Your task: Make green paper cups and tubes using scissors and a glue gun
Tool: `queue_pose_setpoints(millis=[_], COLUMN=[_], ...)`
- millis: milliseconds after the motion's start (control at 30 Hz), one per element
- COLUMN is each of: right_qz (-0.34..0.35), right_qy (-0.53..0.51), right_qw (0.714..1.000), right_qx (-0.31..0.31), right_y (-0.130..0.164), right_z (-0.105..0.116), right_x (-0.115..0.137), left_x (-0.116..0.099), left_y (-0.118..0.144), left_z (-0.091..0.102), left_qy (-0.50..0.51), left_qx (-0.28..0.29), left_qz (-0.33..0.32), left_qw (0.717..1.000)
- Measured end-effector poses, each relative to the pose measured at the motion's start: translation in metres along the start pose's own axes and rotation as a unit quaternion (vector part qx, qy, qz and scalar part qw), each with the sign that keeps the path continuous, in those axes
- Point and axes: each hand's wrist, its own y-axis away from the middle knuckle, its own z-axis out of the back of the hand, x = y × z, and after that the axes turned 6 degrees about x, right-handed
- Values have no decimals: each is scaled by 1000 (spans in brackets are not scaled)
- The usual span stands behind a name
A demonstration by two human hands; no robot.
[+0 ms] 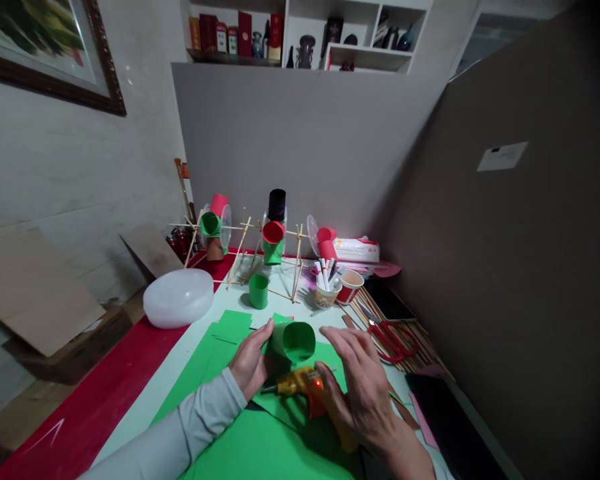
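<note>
My left hand (pixel 253 357) is closed around the side of a green paper tube (pixel 294 341), whose round mouth faces me. My right hand (pixel 357 377) is open just right of the tube, thumb and fingers apart with nothing between them. Below the tube a yellow glue gun (pixel 300 383) with a glowing red light lies on green paper sheets (pixel 240 437), partly hidden by my right hand. Another green paper tube (pixel 259 291) stands upright further back. Behind it are stick frames (pixel 240 250) carrying clear discs with red, green, black and brown paper tubes.
A cup of markers (pixel 327 293) and a red-and-white paper cup (pixel 350 287) stand at the back right. Red scissors (pixel 393 341) lie on wooden sticks, with a black phone-like slab (pixel 450 427) nearer me. A translucent round container (pixel 179 298) sits at the left. A grey panel (pixel 485 247) borders the right.
</note>
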Motion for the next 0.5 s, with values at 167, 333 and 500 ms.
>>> queue_pose_setpoints(millis=[167, 333, 500], right_qz=[52, 68, 57], right_qy=[103, 133, 119], right_qw=[988, 976, 979], right_qx=[107, 155, 155], right_y=[-17, -27, -28], right_z=[-12, -32, -33], right_x=[13, 13, 9], left_x=[5, 6, 7], left_y=[1, 1, -4], left_z=[2, 2, 4], left_qy=[15, 18, 32], left_qx=[-30, -30, -25], left_qz=[-19, 3, 34], left_qw=[999, 999, 999])
